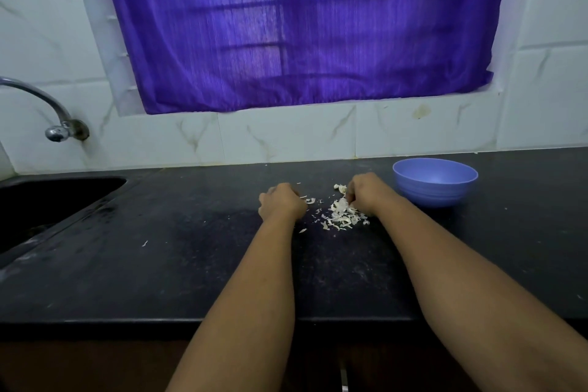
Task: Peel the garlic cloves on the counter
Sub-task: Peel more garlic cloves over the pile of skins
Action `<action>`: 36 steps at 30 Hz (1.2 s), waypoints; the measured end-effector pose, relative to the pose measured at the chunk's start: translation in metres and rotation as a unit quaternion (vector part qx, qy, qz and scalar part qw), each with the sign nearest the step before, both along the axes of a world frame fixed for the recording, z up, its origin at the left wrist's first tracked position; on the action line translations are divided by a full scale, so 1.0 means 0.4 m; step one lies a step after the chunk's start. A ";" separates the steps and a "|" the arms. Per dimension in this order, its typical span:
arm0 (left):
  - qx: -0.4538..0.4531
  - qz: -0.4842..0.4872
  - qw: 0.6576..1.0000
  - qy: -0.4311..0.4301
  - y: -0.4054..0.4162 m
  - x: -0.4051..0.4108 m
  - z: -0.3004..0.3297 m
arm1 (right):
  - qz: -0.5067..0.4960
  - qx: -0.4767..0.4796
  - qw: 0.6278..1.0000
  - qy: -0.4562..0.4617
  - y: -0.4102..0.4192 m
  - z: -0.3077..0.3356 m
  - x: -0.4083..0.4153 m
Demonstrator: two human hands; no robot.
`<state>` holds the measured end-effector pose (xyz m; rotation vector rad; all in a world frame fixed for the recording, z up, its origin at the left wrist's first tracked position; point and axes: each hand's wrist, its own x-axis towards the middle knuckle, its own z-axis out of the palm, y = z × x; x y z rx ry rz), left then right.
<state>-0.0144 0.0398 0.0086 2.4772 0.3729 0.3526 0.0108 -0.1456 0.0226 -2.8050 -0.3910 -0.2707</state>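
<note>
Pale, papery garlic skins (pixel 342 215) are being pressed against by the curled fingers of the right hand (pixel 366 192), whose fingertips are tucked down into the upper edge of the heap; whether a clove is being pinched there cannot be told, since the knuckles are hiding it. The left hand (pixel 281 200) is being held in a loose fist just left of the heap, fingers folded under, and what, if anything, is being gripped inside is not visible. A small cluster of garlic pieces (pixel 341 188) is being left just beyond the right hand's fingers, and loose flakes are being scattered between the two hands. All of this is being carried by a black speckled counter (pixel 191 258). A blue bowl (pixel 435 182) is being kept just right of the right hand. A dark sink (pixel 47 200) and a metal tap (pixel 57 124) are being shown at far left, a purple curtain (pixel 302 25) above. No readable writing is being shown.
</note>
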 end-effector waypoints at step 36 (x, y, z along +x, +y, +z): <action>0.090 -0.180 0.974 -0.103 -0.091 -0.018 -0.006 | -0.061 0.145 0.987 -0.028 -0.048 0.020 -0.023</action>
